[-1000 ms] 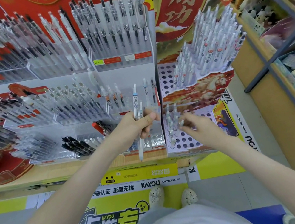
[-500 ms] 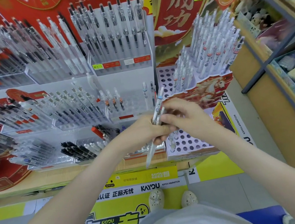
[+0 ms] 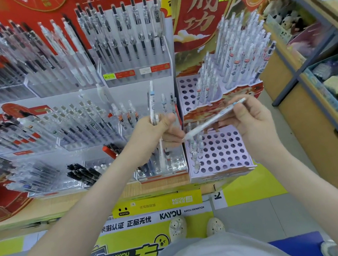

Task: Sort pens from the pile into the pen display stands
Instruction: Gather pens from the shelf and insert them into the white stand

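Observation:
My left hand [image 3: 153, 135] grips an upright white pen [image 3: 153, 108] in front of the clear stands. My right hand [image 3: 250, 118] pinches a second white pen [image 3: 212, 120], which lies nearly level with its tip toward the left hand. Below it is the purple perforated display stand [image 3: 224, 152], its lower tier mostly open holes with several pens along the left edge. The stand's upper tier [image 3: 189, 92] carries several white pens on the right side.
Clear acrylic racks [image 3: 136, 75] full of pens fill the red display on the left. A wooden shelf unit [image 3: 321, 101] with small toys stands close on the right. The counter edge [image 3: 86, 201] runs below the stands; my shoes show on the floor.
My right hand came from the purple stand to the left hand, took one of the two pens, and has moved back right with it. The left hand keeps one pen.

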